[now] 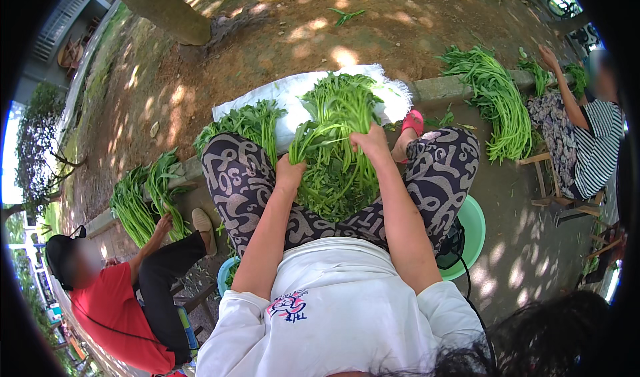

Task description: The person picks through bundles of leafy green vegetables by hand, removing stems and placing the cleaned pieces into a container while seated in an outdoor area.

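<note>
A large heap of long-stemmed leafy greens (337,190) fills my lap between my knees. My left hand (290,173) is closed around the lower left side of a bunch of these greens. On the other side, my right hand (371,141) grips stems of the same bunch, its fingers bent inward. Several stems arch between the two hands. Beyond them, more of the greens rest on a white woven sack (293,122). Another bundle of greens (257,125) lies by my left knee, partly on the sack.
A low concrete curb (433,89) runs in front of me, with a big pile of greens (490,97) to the right. A green basin (472,234) stands beside my right thigh, a blue one (225,276) at my left. Seated people (110,314) handle greens on both sides.
</note>
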The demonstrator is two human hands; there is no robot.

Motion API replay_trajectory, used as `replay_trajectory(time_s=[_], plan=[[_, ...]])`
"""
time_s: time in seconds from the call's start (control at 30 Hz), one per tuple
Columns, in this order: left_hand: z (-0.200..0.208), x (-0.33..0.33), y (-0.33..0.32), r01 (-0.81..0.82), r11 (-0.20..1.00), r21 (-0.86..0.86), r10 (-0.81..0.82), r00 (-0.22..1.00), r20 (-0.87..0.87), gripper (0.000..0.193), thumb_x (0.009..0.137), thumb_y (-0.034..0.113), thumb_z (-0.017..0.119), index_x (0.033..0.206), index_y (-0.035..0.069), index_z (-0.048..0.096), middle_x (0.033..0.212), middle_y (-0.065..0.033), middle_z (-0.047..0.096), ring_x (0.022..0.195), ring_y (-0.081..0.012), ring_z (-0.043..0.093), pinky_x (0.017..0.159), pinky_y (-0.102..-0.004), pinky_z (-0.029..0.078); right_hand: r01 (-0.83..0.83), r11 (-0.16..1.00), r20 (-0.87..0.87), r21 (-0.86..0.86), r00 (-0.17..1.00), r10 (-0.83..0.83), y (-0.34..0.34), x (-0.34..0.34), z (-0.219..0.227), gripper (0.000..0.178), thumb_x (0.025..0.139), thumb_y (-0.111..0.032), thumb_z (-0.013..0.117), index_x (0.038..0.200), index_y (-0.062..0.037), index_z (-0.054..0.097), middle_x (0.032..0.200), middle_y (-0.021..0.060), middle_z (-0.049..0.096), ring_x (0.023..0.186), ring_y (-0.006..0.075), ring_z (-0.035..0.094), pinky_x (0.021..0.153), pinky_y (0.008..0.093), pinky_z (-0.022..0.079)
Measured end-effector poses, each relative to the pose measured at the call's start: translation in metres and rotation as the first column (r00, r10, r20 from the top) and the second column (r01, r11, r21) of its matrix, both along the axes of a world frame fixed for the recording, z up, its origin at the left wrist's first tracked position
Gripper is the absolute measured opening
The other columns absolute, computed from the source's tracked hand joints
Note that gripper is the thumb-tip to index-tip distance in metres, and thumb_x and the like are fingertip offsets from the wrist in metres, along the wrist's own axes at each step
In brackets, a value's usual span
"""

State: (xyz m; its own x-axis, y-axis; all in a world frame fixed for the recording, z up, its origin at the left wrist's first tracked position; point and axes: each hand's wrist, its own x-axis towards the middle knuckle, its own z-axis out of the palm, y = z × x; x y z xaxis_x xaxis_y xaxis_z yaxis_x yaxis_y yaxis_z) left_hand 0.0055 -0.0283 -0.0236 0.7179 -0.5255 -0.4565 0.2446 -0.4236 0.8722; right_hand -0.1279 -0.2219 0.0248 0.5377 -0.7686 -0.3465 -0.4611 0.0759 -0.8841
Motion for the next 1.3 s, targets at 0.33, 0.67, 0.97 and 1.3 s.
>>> replay_trajectory(time_s=[0.33, 0.67, 0.97, 1.3], plan=[[0.015, -0.002, -0.005, -0.261, 0.961, -0.091, 0.237, 0.948, -0.213, 0.024, 0.085, 0.006, 0.064, 0.105, -0.002, 0.054, 0.092, -0.0111, 0.062, 0.077, -0.0219, 0.059, 0.068, -0.0381, 0.048, 0.409, 0.911, 0.279, 0.061, 0.869, -0.408, -0.023, -0.009, -0.019, 0.023, 0.071, -0.009, 0.066, 0.090, 0.0028, 0.060, 0.071, 0.0088, 0.064, 0.053, 0.0157, 0.060, 0.050, 0.0287, 0.047], [0.026, -0.008, -0.011, -0.170, 0.927, -0.335, -0.008, 0.882, -0.472, 0.032, 0.085, 0.000, 0.060, 0.114, 0.000, 0.044, 0.109, -0.0135, 0.058, 0.095, -0.0248, 0.061, 0.083, -0.0434, 0.052, -0.402, 0.901, 0.228, 0.161, 0.904, 0.363, 0.027, 0.007, -0.022, 0.028, 0.072, -0.011, 0.069, 0.095, 0.0023, 0.060, 0.082, 0.0072, 0.064, 0.067, 0.0151, 0.060, 0.065, 0.0281, 0.048], [0.026, -0.008, -0.008, -0.126, 0.948, -0.294, -0.038, 0.869, -0.494, 0.027, 0.085, 0.008, 0.064, 0.109, 0.007, 0.052, 0.102, -0.0063, 0.062, 0.090, -0.0193, 0.062, 0.079, -0.0378, 0.052, -0.549, 0.806, 0.204, 0.221, 0.835, 0.512, 0.038, 0.008, -0.007, 0.039, 0.071, -0.013, 0.070, 0.104, 0.0029, 0.057, 0.088, 0.0095, 0.065, 0.073, 0.0152, 0.062, 0.068, 0.0273, 0.049], [0.035, -0.013, -0.011, -0.067, 0.965, -0.254, -0.057, 0.890, -0.452, 0.027, 0.084, 0.015, 0.065, 0.108, 0.011, 0.052, 0.094, -0.0037, 0.061, 0.082, -0.0178, 0.059, 0.073, -0.0360, 0.048, -0.458, 0.877, 0.204, 0.147, 0.881, 0.426, 0.038, 0.006, -0.016, 0.041, 0.071, -0.014, 0.071, 0.106, 0.0035, 0.059, 0.089, 0.0062, 0.064, 0.079, 0.0129, 0.059, 0.075, 0.0267, 0.046]])
